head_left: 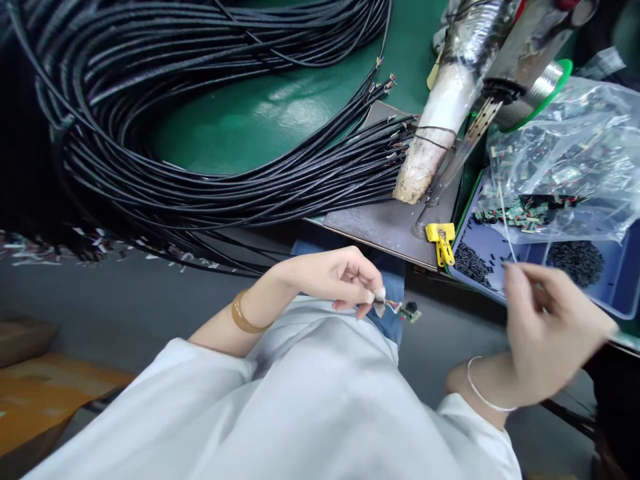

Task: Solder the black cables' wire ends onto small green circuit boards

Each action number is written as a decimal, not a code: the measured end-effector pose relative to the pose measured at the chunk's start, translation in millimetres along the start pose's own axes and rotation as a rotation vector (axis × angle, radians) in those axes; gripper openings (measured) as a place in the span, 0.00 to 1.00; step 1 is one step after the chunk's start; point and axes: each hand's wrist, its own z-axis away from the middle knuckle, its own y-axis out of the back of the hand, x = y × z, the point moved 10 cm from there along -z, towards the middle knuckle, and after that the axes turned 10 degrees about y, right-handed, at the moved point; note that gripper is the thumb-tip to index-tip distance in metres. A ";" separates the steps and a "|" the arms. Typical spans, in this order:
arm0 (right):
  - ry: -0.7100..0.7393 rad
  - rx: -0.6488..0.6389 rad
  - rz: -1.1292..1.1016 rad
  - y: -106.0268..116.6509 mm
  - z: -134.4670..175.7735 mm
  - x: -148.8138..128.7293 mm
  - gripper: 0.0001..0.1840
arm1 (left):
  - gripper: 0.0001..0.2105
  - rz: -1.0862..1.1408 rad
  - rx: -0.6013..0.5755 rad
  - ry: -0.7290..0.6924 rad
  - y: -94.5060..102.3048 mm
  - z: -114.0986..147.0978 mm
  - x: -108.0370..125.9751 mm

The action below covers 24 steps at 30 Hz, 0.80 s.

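My left hand [345,277] is closed in a pinch above my lap. Between its thumb and finger are the wires of a small green circuit board [411,312] with a black part on it, which sticks out to the right. My right hand [550,327], a little blurred, pinches the lower end of a thin white stick [506,213] at the near edge of the blue tray. The stick points up and away, over the tray. What is in the left palm is hidden.
Many black cables [240,180] lie across the green table, their stripped ends on a brown board [380,227]. Above it hang a wrapped white nozzle [425,153] and a glass tube. A yellow clip [441,241] grips the board's edge. The blue tray [616,305] holds black sleeves and bagged circuit boards.
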 end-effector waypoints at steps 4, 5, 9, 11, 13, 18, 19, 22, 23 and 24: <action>0.064 -0.326 0.060 -62.5 -19.8 27.3 0.14 | 0.08 -0.294 -0.347 -0.055 -46.1 12.1 22.7; 0.047 -0.352 0.024 -68.4 -22.5 37.1 0.13 | 0.08 -0.404 -0.399 -0.086 -60.6 16.0 29.2; 0.004 -0.458 -0.109 -79.6 -25.0 58.4 0.12 | 0.10 -0.907 -0.096 -0.191 -86.0 15.2 42.8; -0.006 -0.487 -0.142 -82.0 -25.2 59.9 0.11 | 0.10 -0.937 0.158 -0.179 -78.4 12.9 38.6; -0.023 -0.458 -0.116 -80.2 -27.8 61.6 0.11 | 0.09 -0.698 0.391 -0.161 -54.9 12.8 26.7; -0.091 -0.346 0.028 -72.6 -32.4 70.7 0.13 | 0.13 0.209 0.589 -0.050 8.6 5.8 -35.6; -0.099 -0.294 0.068 -67.6 -33.0 71.9 0.11 | 0.14 0.291 0.616 -0.068 16.9 5.7 -39.0; -0.089 -0.142 0.126 -53.8 -31.3 70.3 0.08 | 0.18 0.364 0.681 -0.144 31.7 5.9 -32.6; -0.073 -0.107 0.120 -51.3 -29.7 68.2 0.07 | 0.18 0.355 0.691 -0.168 33.1 5.1 -27.5; -0.058 -0.064 0.114 -48.1 -27.8 65.7 0.07 | 0.18 0.341 0.697 -0.193 33.6 4.0 -21.6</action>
